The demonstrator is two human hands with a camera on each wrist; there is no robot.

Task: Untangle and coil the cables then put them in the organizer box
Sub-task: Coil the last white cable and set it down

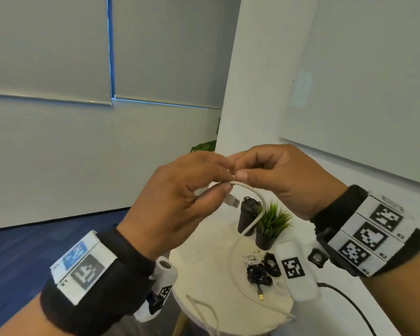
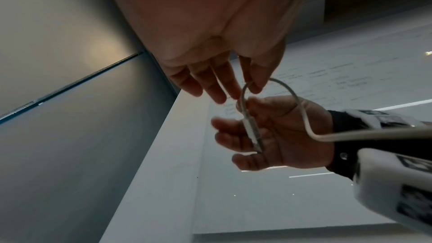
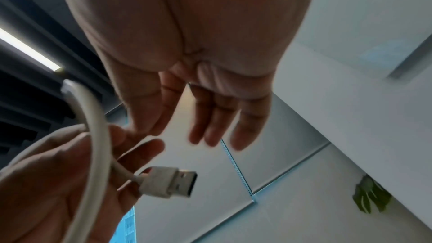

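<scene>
Early going: you've got the white cable (image 1: 249, 223) raised above the worktop (image 1: 211, 282), left hand (image 1: 172, 202) and right hand (image 1: 279, 180) both pinching its bend. Its USB plug (image 3: 168, 182) hangs below your left fingers, the rest trailing down; coiling and boxing remain. Black cables (image 1: 262, 270) wait beside the plant pot (image 1: 264, 240).

matt white cable (image 1: 249, 225), metal plug (image 3: 184, 182)

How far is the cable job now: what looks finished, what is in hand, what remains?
Looks done: two black cable bundles and a small white bundle lie coiled on the round table. In hand: the left hand and right hand pinch the white USB cable near its plug, starting a loop. Left: coiling its trailing length and boxing everything; no organizer box is visible.
</scene>
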